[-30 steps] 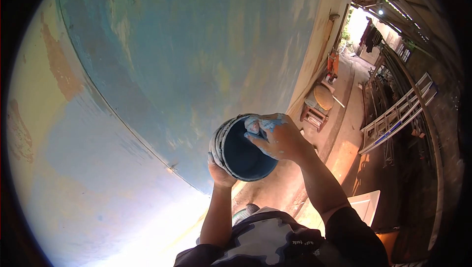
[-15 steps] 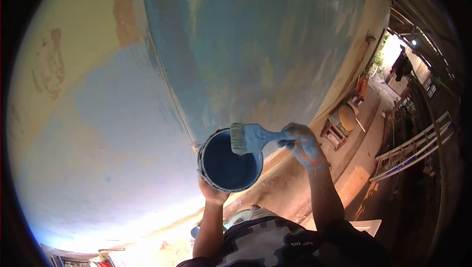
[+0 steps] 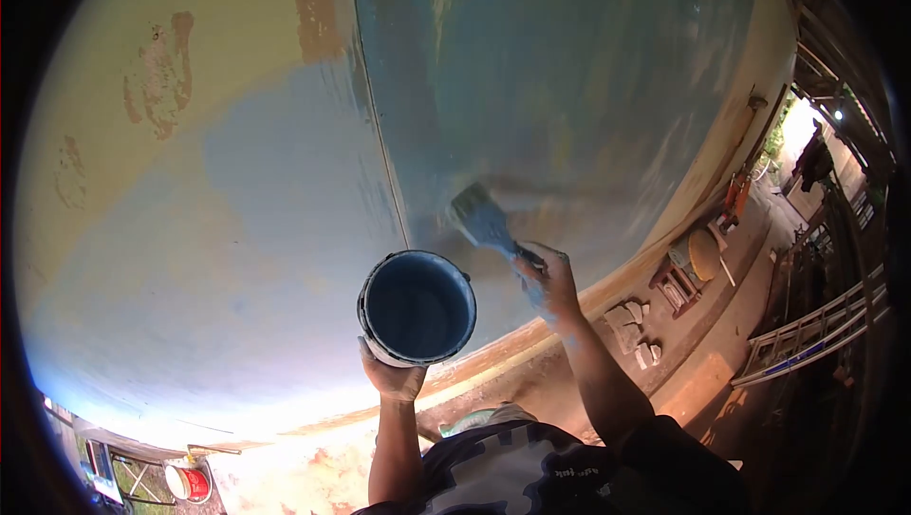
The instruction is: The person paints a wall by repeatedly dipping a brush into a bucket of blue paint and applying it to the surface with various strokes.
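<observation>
Fingers of the left hand (image 3: 391, 377) curl up around the base of a round paint pot (image 3: 418, 308), its smooth inside coated deep blue, held low and close to the wall. Paint-smeared fingers of the right hand (image 3: 548, 280) wrap tight round the handle of a flat brush (image 3: 482, 218), whose pale bristles press on the wall (image 3: 569, 69), streaky blue over cream plaster with rusty brown patches. Farther off are a wooden stool (image 3: 676, 289) and a metal ladder (image 3: 807, 335).

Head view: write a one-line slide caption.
Right hand holds blue-coated flat paintbrush against blue wall; left hand holds round paint bucket.
</observation>
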A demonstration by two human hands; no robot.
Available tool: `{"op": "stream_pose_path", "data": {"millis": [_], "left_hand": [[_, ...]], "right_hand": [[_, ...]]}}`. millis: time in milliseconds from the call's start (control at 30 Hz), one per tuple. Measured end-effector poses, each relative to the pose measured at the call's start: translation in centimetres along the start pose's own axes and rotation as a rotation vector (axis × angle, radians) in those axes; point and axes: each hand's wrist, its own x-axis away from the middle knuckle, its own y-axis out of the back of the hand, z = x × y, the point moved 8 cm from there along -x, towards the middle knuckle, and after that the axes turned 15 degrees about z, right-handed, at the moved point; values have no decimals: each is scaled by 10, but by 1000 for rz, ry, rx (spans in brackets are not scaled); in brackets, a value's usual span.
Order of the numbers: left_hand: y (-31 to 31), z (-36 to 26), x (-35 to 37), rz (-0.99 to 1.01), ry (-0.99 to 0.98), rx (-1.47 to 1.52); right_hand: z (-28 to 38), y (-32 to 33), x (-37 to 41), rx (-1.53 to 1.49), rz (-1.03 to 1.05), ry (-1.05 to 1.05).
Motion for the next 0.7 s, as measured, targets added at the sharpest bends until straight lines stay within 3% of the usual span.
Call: {"op": "stream_pose_path", "data": {"millis": [67,133,267,433,467,500,533,600,700], "left_hand": [[9,-8,5,-9,-17,-21],[12,-9,10,-21,-30,-36],[15,-21,14,-67,-125,11],[13,-33,16,-14,-143,23],[17,-37,18,-23,-157,32],[21,-38,19,-28,-155,31],[24,-40,19,-15,-158,32],[25,-41,23,-15,-155,26],[14,-40,20,49,-127,10]], "right_hand": [[-19,-10,-16,85,-83,117],[-16,-20,-13,348,-276,383],[-70,-41,3,635,-223,217],[-114,-33,37,517,-253,-35],[-106,-34,42,453,-258,-103],[-82,-38,40,465,-284,19],[-65,-40,32,461,-283,11],[-9,-51,21,535,-333,387],[12,-58,-5,493,-256,382]]}}
